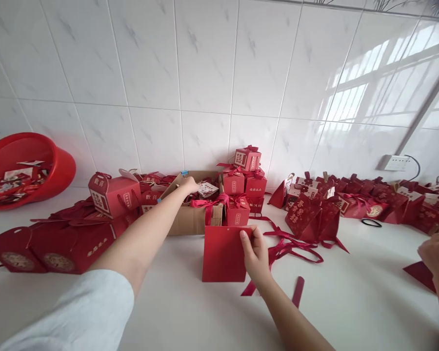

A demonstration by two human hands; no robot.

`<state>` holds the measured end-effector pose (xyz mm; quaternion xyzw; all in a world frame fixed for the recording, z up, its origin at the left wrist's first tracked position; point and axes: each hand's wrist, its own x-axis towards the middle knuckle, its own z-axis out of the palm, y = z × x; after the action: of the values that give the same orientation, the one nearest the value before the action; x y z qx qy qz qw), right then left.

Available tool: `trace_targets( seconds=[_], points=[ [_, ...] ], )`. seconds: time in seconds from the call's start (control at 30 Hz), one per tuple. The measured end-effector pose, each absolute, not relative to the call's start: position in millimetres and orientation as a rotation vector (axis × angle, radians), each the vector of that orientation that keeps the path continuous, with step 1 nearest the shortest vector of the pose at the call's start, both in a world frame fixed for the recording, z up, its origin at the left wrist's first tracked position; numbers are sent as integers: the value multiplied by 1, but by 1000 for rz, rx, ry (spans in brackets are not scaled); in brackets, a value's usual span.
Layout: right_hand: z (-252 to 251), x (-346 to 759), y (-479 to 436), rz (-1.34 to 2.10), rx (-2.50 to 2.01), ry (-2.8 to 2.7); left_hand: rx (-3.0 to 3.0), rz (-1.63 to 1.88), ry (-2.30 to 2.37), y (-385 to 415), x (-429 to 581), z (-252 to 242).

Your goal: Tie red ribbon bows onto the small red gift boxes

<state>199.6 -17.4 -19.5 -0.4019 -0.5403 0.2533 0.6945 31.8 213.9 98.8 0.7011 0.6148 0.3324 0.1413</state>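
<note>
My right hand pinches the right edge of a flat red card and holds it upright on the white counter. My left hand reaches far forward into a brown cardboard box; its fingers are curled at the box's edge, and what they hold, if anything, is hidden. Inside that box lie red ribbons and printed tags. Small red gift boxes are stacked just right of it.
A red basin with scraps leans at the far left. Flat red bags lie left, folded red bags and more boxes right. Loose red ribbon trails near my right hand. Another person's hand shows at the right edge.
</note>
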Motion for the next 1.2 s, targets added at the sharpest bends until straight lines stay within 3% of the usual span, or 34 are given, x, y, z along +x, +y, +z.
trace_targets(
  seconds=[0.27,0.47,0.67,0.87,1.2],
  points=[
    [-20,201,-16,526,-906,-1250,1975,798,1788,232,38,83],
    [-17,202,-17,514,-907,-1249,1843,1164,1626,204,43,101],
    [-17,201,-17,540,-894,-1229,1690,1566,1238,111,42,116],
    [-12,204,-23,608,-867,-1223,1938,1592,776,-15,37,69],
    [-14,201,-25,793,-836,-1157,2509,1415,1290,-11,38,52]
  ],
)
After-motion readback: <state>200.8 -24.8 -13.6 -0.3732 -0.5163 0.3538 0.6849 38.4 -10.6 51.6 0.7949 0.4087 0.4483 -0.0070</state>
